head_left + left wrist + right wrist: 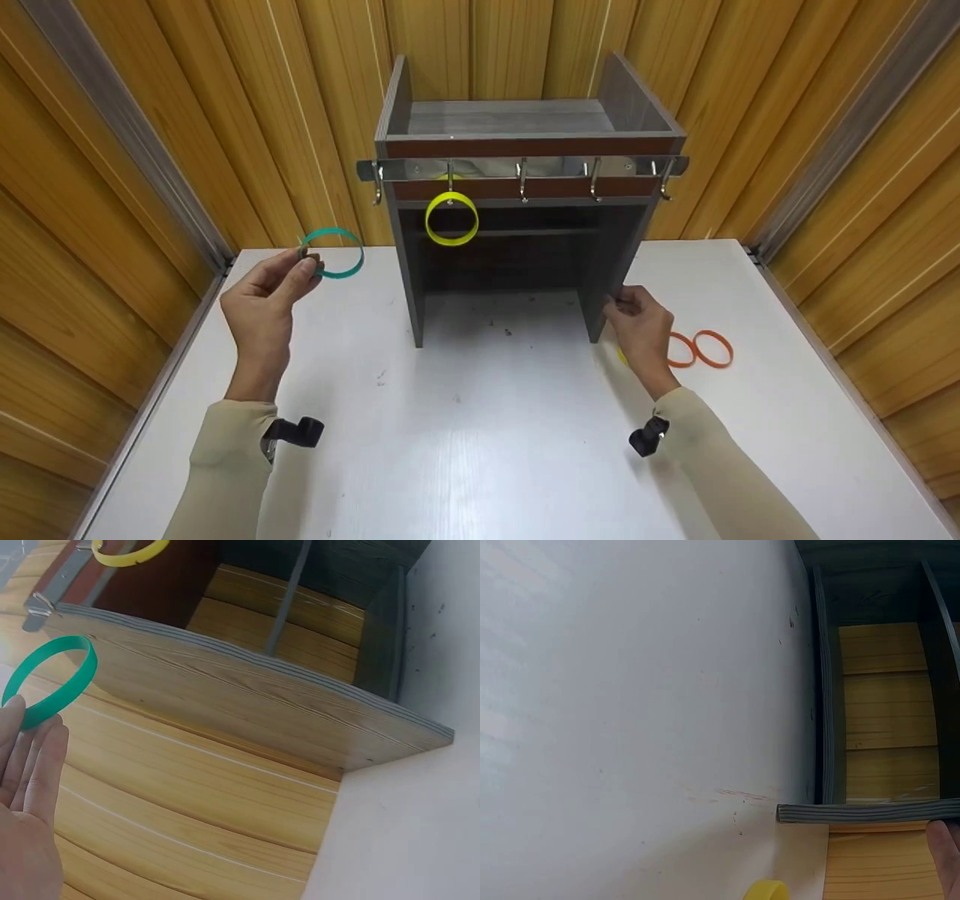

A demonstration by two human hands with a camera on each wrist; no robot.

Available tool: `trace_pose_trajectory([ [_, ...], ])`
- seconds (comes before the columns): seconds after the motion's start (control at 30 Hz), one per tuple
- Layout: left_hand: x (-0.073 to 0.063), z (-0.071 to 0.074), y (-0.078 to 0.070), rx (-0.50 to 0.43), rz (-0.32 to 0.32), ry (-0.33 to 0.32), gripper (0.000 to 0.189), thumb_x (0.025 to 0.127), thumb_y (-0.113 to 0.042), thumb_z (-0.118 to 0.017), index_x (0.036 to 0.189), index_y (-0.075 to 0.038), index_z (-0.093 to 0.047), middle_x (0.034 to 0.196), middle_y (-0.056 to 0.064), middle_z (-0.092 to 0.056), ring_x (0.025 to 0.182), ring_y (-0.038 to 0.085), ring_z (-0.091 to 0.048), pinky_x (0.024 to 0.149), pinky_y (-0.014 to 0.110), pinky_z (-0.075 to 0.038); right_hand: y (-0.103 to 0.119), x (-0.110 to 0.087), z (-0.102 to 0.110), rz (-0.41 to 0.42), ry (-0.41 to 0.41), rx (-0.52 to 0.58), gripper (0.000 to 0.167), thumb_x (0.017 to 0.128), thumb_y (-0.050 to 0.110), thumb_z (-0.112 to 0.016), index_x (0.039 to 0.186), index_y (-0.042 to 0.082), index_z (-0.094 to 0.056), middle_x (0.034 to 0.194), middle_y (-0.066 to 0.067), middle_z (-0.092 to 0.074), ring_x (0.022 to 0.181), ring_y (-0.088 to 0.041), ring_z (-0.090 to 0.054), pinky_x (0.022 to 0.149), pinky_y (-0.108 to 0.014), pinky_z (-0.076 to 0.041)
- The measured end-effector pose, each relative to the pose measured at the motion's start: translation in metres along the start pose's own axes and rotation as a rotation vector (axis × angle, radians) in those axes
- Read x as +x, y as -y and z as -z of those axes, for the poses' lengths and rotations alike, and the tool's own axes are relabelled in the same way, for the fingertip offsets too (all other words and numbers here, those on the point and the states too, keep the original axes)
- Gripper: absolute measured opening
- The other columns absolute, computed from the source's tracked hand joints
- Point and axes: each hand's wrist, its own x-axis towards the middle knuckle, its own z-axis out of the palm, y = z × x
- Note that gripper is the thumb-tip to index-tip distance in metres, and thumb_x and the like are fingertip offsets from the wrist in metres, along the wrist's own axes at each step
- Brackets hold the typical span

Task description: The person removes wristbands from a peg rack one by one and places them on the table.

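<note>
My left hand (262, 311) pinches a teal silicone wristband (81, 679) between thumb and fingers, left of a grey wooden rack (409, 300). Across the rack's front runs a metal rail (491, 169) with several hooks. A yellow wristband (451, 241) hangs from the second hook from the left. Low on the rack's right side panel (615, 277), my right hand (643, 328) grips the edge with curled fingers. Only a fingertip (943, 844) of it shows in the right wrist view, against the panel.
On the white table (450, 450), right of my right hand, lie two orange wristbands (712, 365). Another yellow wristband (765, 891) lies near that hand, mostly hidden by it in the head view. Wood-patterned walls (510, 45) stand behind and at both sides.
</note>
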Motion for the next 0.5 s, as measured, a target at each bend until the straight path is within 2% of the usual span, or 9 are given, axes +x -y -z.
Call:
trace_pose_trajectory([
  [0.23,-0.009,0.007,0.028,0.028,0.104,0.007,0.031,0.097,-0.006,-0.078,0.124,0.007,-0.073,0.112,0.013,-0.077,0.104,0.022,-0.076,0.092,0.034,-0.061,0.000,0.000,0.000,0.002,-0.005,0.005,0.014,0.093,0.004,-0.077,0.105,-0.002,-0.075,0.100,-0.015,-0.077,0.085,-0.013,-0.072,0.067,-0.011,-0.054],
  [0.5,-0.019,0.012,0.057,0.121,0.230,0.010,0.034,0.099,-0.012,-0.076,0.129,0.005,-0.071,0.115,0.011,-0.076,0.105,0.018,-0.076,0.094,0.030,-0.060,0.001,0.000,0.000,0.005,-0.009,-0.005,0.013,0.092,0.004,-0.077,0.104,-0.002,-0.075,0.099,-0.014,-0.077,0.084,-0.012,-0.072,0.068,-0.010,-0.054],
])
